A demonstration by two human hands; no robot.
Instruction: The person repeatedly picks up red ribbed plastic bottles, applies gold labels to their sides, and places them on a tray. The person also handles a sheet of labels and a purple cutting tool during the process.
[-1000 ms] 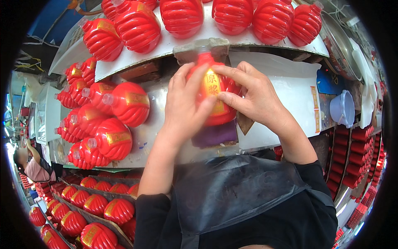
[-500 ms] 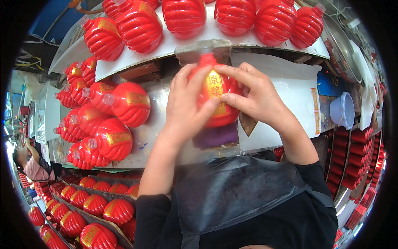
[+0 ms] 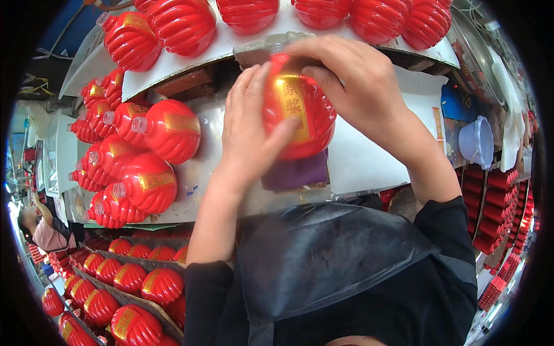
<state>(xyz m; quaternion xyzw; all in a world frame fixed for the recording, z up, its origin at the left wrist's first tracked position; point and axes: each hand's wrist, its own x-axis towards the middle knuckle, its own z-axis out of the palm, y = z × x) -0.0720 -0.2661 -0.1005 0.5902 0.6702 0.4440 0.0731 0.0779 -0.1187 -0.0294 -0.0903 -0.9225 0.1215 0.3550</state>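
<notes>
Red bottle (image 3: 324, 118), ribbed and bearing a gold label (image 3: 297, 109), lies tilted at the middle of the worktable (image 3: 199, 193), directly in front of the person. Label faces up toward the camera; neck points away from the person, at a grey block (image 3: 249, 53). Lower end is over a purple pad (image 3: 294, 173).

Left hand (image 3: 248, 124): clamped on the bottle's left flank, fingers together along the side, thumb laid across the front at the label. Right hand (image 3: 360, 78): arched over shoulder and neck, fingers bent toward the neck, thumb near the label's upper end. Fingertips blurred; cannot tell whether this hand grips or only touches.

Surroundings: cluster of red bottles (image 3: 176, 135) to the left on the same table, transparent necks mostly pointing left. Row of similar bottles (image 3: 182, 26) on a white shelf (image 3: 225, 43) beyond the block. White sheet (image 3: 366, 164) to the right of the pad; pale lavender bucket (image 3: 476, 141) farther right. Crates of red bottles (image 3: 161, 285) at lower left. Person wears a dark apron (image 3: 340, 254). Co-worker (image 3: 51, 235) at far left, well apart.
</notes>
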